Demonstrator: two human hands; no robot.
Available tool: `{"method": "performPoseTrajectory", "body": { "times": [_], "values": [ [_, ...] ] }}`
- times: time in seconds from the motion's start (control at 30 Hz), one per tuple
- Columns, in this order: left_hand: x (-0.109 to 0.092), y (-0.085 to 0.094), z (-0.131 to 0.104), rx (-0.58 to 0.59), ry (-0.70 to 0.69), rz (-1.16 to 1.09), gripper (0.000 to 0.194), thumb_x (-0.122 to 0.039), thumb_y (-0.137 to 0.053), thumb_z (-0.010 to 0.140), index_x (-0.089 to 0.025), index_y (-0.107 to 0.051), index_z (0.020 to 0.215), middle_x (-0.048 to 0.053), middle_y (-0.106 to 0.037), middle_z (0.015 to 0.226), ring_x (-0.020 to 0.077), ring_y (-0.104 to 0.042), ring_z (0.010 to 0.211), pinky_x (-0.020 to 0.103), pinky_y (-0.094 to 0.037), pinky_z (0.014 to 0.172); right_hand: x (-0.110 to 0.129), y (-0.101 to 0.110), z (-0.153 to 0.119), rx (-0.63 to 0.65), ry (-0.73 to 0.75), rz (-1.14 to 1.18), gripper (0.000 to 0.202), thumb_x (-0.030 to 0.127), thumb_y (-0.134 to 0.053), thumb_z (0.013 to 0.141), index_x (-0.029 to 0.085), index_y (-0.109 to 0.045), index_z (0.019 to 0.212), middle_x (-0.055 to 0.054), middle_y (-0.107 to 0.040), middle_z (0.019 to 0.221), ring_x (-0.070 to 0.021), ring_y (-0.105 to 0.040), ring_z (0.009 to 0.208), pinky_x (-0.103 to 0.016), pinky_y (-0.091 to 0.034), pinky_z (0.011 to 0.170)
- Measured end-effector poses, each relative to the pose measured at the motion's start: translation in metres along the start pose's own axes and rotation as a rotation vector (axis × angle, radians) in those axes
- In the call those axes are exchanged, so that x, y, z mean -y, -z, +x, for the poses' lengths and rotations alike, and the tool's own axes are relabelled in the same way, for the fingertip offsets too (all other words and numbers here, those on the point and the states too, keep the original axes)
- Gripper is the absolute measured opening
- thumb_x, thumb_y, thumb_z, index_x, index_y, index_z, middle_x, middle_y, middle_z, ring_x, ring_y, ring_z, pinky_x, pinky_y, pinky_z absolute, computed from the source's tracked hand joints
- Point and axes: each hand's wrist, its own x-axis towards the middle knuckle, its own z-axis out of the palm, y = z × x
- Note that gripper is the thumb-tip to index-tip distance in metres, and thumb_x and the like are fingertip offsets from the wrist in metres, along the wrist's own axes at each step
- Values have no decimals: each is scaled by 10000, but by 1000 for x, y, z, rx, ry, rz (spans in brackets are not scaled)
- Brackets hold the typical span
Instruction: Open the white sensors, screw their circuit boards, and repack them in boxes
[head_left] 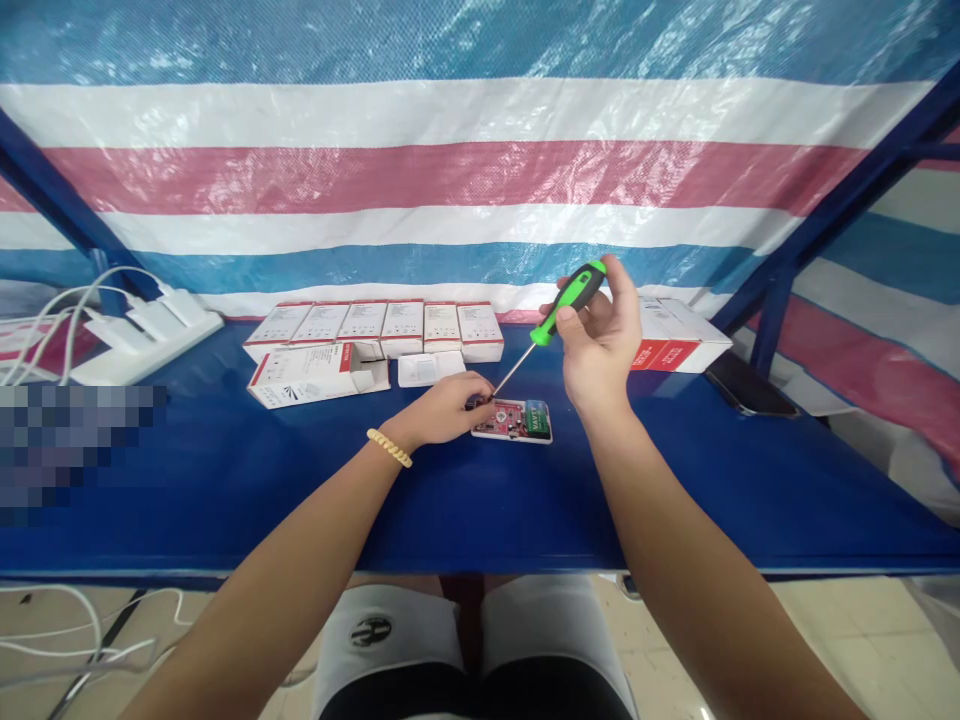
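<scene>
A green and black screwdriver [574,300] is gripped by its handle in my right hand [604,345], its shaft slanting down to the left. The tip reaches the upper left part of an opened white device [514,420]. Inside that device a red circuit board and a green battery [536,420] show. My left hand [454,405] rests on the device's left end, fingers closed around it near the screwdriver tip. The exact point where the tip touches is hidden by my fingers. Just behind lies a white plastic cover [431,370].
Several white and red boxes [360,325] stand in a row at the back, with an opened box [319,378] before them. Another white box [679,335] and a black phone [750,388] lie to the right. A power strip [150,335] with plugged chargers sits at the left.
</scene>
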Motion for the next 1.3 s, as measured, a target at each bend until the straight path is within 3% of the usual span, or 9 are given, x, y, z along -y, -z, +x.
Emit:
{"method": "performPoseTrajectory", "body": {
  "times": [0.17, 0.3, 0.4, 0.53, 0.63, 0.73, 0.97, 1.1, 1.3],
  "values": [
    [-3, 6, -1, -117, 30, 25, 165, -305, -554, 885, -188, -616, 786, 36, -691, 930, 179, -625, 846, 318, -472, 777, -8, 3, 4, -81, -20, 12, 718, 461, -439, 964, 433, -51, 1568, -99, -518, 1421, -333, -627, 1203, -544, -595, 848],
    [1, 16, -4, -196, 152, 183, 159, -243, -523, 871, -185, -657, 810, 45, -706, 867, 198, -639, 815, 330, -483, 757, -21, 15, 14, -129, 38, -130, 696, 444, -541, 911, 416, -258, 1546, -66, -496, 1447, -350, -549, 1299, -535, -584, 902],
    [5, 22, -6, -179, 223, 304, 229, -228, -480, 891, -188, -706, 894, 62, -740, 939, 226, -665, 865, 356, -497, 797, -35, 27, 18, -124, -17, -184, 628, 347, -551, 889, 313, -414, 1501, -88, -562, 1396, -332, -554, 1290, -530, -552, 971],
    [7, 23, -7, -55, 232, 438, 304, -222, -464, 896, -186, -748, 1000, 78, -747, 1051, 250, -673, 985, 364, -503, 871, -44, 35, 15, 181, -255, -306, 562, 167, -598, 760, 196, -626, 1321, -97, -699, 1204, -308, -651, 1130, -510, -526, 1000],
    [5, 21, -7, 45, 238, 539, 342, -211, -451, 891, -204, -764, 1029, 73, -743, 1046, 246, -672, 991, 343, -510, 850, -42, 33, 10, 440, -413, -464, 587, 98, -601, 712, 186, -648, 1291, -96, -713, 1198, -293, -672, 1083, -434, -529, 974],
    [2, 19, -7, 97, 264, 611, 371, -206, -445, 880, -238, -775, 1046, 67, -743, 1027, 247, -679, 968, 329, -517, 778, -39, 30, 8, 560, -487, -568, 603, 90, -590, 729, 199, -622, 1322, -113, -690, 1254, -285, -663, 1104, -370, -519, 946],
    [0, 31, -11, 154, 350, 735, 367, -241, -473, 862, -249, -785, 1055, 86, -769, 1009, 283, -697, 943, 349, -513, 735, -39, 32, 10, 649, -577, -675, 596, 98, -587, 722, 234, -629, 1300, -117, -696, 1218, -266, -683, 999, -319, -530, 784],
    [6, 43, -18, 205, 317, 669, 346, -209, -525, 822, -256, -794, 1033, 72, -779, 972, 269, -703, 894, 346, -509, 765, -46, 34, 9, 685, -573, -702, 553, 115, -579, 736, 228, -649, 1273, -114, -700, 1213, -270, -675, 1032, -320, -526, 805],
    [10, 60, -22, 8, 318, 395, 387, -219, -567, 795, -211, -758, 1131, 11, -730, 710, 174, -647, 642, 282, -485, 691, -54, 36, 8, 688, -539, -686, 550, 106, -572, 737, 210, -652, 1271, -108, -711, 1213, -277, -676, 1067, -327, -533, 850]
  ]
}}
